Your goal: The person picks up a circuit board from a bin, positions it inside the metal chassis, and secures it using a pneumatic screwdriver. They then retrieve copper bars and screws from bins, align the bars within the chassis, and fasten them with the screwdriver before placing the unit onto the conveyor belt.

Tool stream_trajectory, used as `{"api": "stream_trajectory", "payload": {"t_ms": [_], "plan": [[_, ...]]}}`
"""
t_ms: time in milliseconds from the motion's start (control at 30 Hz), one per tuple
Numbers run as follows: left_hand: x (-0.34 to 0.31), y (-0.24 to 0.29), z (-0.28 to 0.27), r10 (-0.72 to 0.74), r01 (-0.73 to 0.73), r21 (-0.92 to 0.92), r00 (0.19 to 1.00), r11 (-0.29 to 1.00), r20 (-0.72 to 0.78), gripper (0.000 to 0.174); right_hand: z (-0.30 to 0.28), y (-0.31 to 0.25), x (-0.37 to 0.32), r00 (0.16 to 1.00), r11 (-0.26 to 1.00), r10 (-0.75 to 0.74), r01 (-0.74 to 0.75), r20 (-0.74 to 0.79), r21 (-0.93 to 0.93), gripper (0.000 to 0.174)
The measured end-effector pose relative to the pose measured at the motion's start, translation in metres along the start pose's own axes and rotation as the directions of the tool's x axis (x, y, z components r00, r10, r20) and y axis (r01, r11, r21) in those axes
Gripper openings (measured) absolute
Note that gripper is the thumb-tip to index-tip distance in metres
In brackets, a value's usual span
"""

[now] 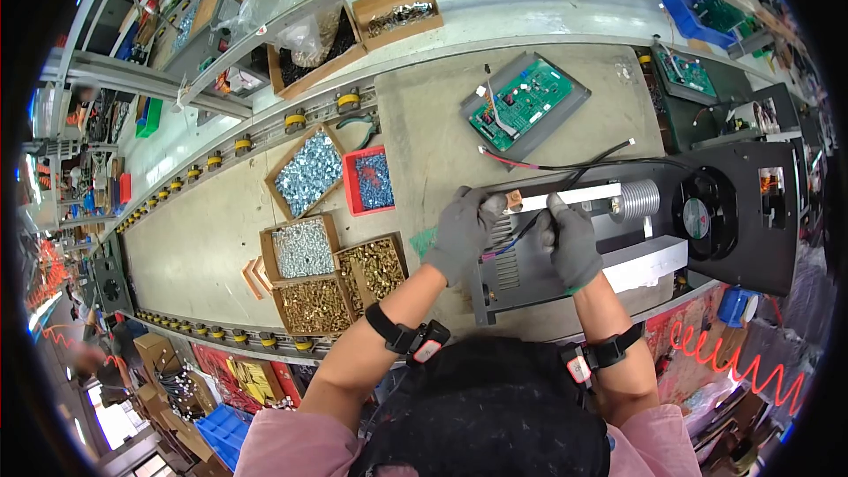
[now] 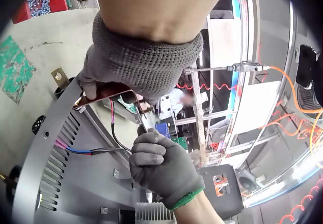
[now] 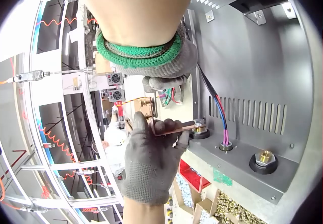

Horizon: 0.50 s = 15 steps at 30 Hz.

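A grey vented metal housing (image 1: pixel 539 287) lies in front of the person. Over its left end, the gloved left hand (image 1: pixel 464 231) pinches a bent copper strip (image 3: pixel 176 130) between thumb and fingers. One end of that strip meets a bolt (image 3: pixel 200 125) on the housing's end wall. A pale metal bar (image 1: pixel 574 195) runs rightward from the copper piece. The gloved right hand (image 1: pixel 572 243) grips this bar, fingers curled around it, as the left wrist view shows. Below the hands, a dark cable with red, blue and purple wires (image 3: pixel 221 118) enters the end wall.
A black fan (image 1: pixel 698 216) and a ribbed silver cylinder (image 1: pixel 638 200) occupy the housing's right side. Behind it, a green circuit board (image 1: pixel 526 102) sits on a grey plate. Boxes of brass fittings (image 1: pixel 311 307) and a red tray (image 1: pixel 369 178) of small hardware stand left.
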<state>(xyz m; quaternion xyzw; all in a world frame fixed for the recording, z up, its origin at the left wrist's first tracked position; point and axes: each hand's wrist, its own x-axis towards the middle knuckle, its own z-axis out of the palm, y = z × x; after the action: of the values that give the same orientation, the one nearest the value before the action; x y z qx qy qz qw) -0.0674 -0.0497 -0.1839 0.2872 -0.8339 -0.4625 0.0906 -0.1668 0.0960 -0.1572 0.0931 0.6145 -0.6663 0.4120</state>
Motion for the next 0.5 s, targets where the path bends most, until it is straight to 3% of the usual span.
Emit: {"api": "stream_trajectory", "payload": {"t_ms": [67,167,233,300,367,500], "plan": [[-0.005,0.002,-0.003,0.043,-0.052,0.073,0.990,0.996,0.132,0.034,0.000,-0.001,-0.003,1.000,1.000,-0.007,0.006,-0.008,-0.028,0.033],[-0.004,-0.003,0.001,0.040,-0.059,0.105,0.983,0.993,0.181,0.036,0.008,-0.004,-0.006,0.999,0.999,-0.006,0.005,-0.043,-0.037,0.034],[-0.001,-0.004,0.000,0.006,-0.017,0.071,0.989,0.997,0.151,0.037,0.005,-0.005,-0.006,0.997,1.000,0.002,-0.003,-0.081,-0.021,0.033],[0.004,-0.003,-0.005,-0.028,0.024,0.040,0.992,0.999,0.121,0.037,-0.001,-0.002,-0.004,0.999,0.999,0.043,-0.043,-0.013,0.002,0.026],[0.007,-0.001,-0.011,0.036,-0.047,0.040,0.971,0.998,0.235,0.041,0.003,-0.002,-0.004,0.999,0.999,0.025,-0.025,-0.023,0.020,0.025],[0.007,-0.003,-0.007,0.072,-0.108,0.142,0.968,0.984,0.240,0.042,0.005,-0.003,-0.005,0.999,0.998,0.022,-0.021,-0.026,0.064,0.024]]}}
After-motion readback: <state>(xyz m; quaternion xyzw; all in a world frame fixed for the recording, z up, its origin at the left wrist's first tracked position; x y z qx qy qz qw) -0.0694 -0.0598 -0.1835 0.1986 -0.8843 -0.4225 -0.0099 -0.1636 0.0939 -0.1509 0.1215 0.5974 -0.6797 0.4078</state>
